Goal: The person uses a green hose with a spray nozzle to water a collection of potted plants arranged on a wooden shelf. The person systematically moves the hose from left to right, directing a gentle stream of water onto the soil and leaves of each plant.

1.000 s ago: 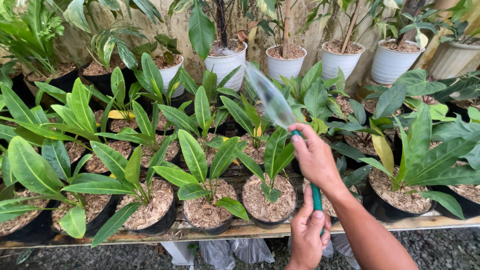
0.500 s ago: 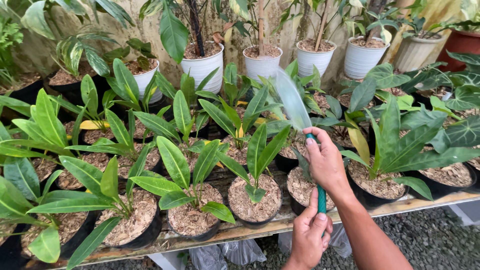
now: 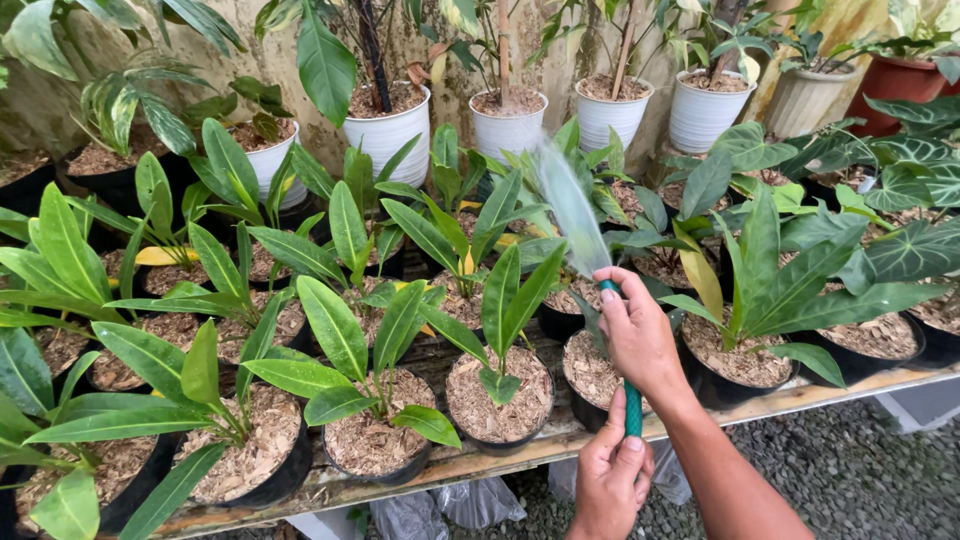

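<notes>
Black pots [image 3: 500, 415] are sitting in rows on a wooden bench [image 3: 520, 455], each one filled with pale wood chips and holding a broad-leaved green plant. Behind them, white pots [image 3: 390, 135] are standing along the wall, holding taller stems. The right hand [image 3: 640, 335] is closing around the tip of a green hose [image 3: 632, 405], thumb pressing at the mouth, and a flat fan of water [image 3: 570, 210] is spraying up over the plants. The left hand [image 3: 610, 480] is gripping the hose lower down. Leaves are hiding many pot rims, and the hose is running out of view below the hands.
</notes>
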